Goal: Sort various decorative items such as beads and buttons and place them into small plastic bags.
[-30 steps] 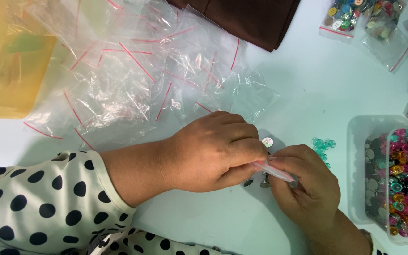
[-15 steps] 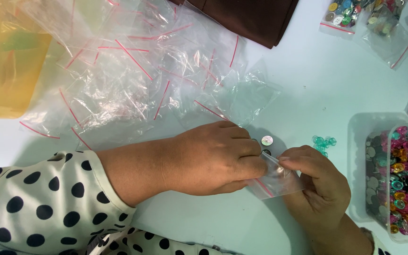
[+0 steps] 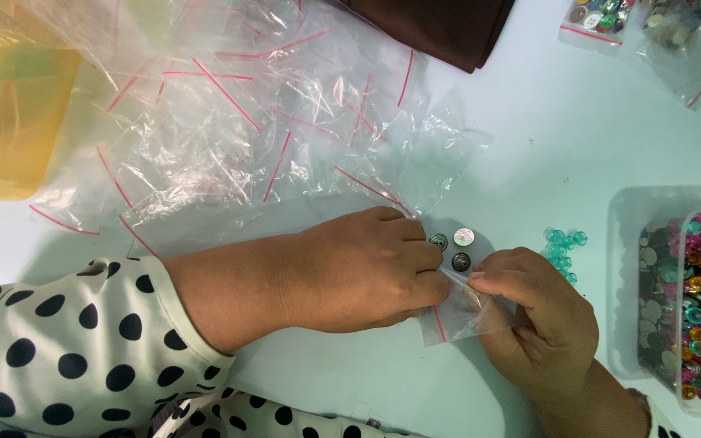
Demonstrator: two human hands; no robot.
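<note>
My left hand [image 3: 359,268] and my right hand [image 3: 537,324] both pinch a small clear zip bag with a red strip [image 3: 460,312] low on the pale table. The bag hangs between the two sets of fingertips. Just above it lie three round metal buttons [image 3: 452,247], touching nothing but the table. A small heap of teal beads [image 3: 563,247] sits right of the buttons. My left arm wears a white sleeve with black dots.
A big pile of empty clear zip bags [image 3: 229,130] covers the upper left. A yellow bag [image 3: 10,97] lies at far left, brown cloth [image 3: 440,24] at the top. A clear tub of coloured buttons [image 3: 695,300] stands at right; filled button bags [image 3: 659,28] lie top right.
Both hands have shifted slightly down and right with the small bag. The bag is now held more spread out, and the three buttons above it are uncovered.
</note>
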